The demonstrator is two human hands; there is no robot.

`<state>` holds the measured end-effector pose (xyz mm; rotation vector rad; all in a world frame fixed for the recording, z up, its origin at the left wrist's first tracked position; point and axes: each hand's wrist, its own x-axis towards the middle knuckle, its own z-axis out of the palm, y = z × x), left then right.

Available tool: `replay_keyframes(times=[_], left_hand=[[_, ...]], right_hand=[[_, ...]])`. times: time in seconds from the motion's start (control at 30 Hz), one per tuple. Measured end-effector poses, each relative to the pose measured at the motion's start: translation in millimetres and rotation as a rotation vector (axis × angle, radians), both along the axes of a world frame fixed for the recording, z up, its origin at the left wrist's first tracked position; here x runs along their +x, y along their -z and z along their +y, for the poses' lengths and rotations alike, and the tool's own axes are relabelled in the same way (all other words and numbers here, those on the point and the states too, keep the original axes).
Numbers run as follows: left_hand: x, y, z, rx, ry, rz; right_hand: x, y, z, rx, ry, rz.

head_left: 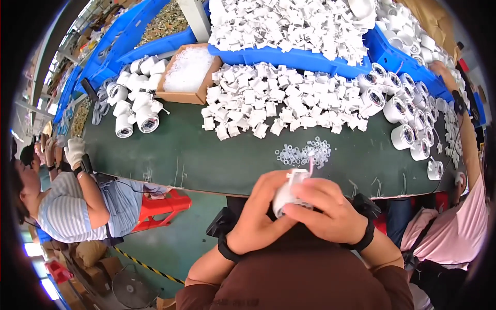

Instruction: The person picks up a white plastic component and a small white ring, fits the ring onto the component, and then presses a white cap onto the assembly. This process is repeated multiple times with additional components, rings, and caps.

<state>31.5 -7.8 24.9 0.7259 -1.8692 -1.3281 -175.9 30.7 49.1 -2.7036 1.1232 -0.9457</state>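
Near the table's front edge, my left hand (257,214) is wrapped round a small white round plastic housing (280,200). My right hand (330,209) is closed on the same housing from the right, its fingers over the top and its thumb across the lower side. A white bracket-like part (298,175) shows at the top of the housing. A thin pale lead (311,164) stands up beside it. My fingers hide much of the housing. Just beyond my hands lies a small pile of translucent plastic rings (305,154).
White plastic clips (279,98) are heaped across the table (206,155), below a full blue bin (299,58). White units stand at left (147,121) and right (398,109). A cardboard box (194,96) holds translucent pieces. Co-workers sit at left (72,201) and right (449,227).
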Motion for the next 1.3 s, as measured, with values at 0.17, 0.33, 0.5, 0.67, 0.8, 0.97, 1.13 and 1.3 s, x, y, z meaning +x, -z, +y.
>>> replay_keyframes(times=[0.17, 0.33, 0.5, 0.67, 0.8, 0.97, 1.13, 1.3], left_hand=[[3, -1, 2, -0.257, -0.181, -0.163], [-1, 0, 11, -0.230, -0.169, -0.282], [-6, 8, 16, -0.158, -0.224, -0.199], [-7, 7, 7, -0.217, -0.320, -0.231], [-9, 6, 7, -0.223, -0.320, -0.236], [-12, 10, 3, -0.229, -0.264, -0.166], [-12, 13, 0, -0.298, -0.208, -0.130], [-8, 15, 3, -0.295, -0.280, -0.128]], right_hand=[[-2, -9, 10, 0.690, 0.195, -0.740], [3, 6, -3, 0.753, 0.017, -0.790], [18, 1, 2, 0.933, 0.123, -1.117], [17, -6, 7, 0.898, 0.141, -0.891], [17, 1, 2, 0.713, 0.226, -0.791], [23, 16, 3, 0.933, 0.239, -1.027], [14, 11, 4, 1.141, 0.240, -1.146], [-7, -6, -8, 0.813, 0.295, -0.682]])
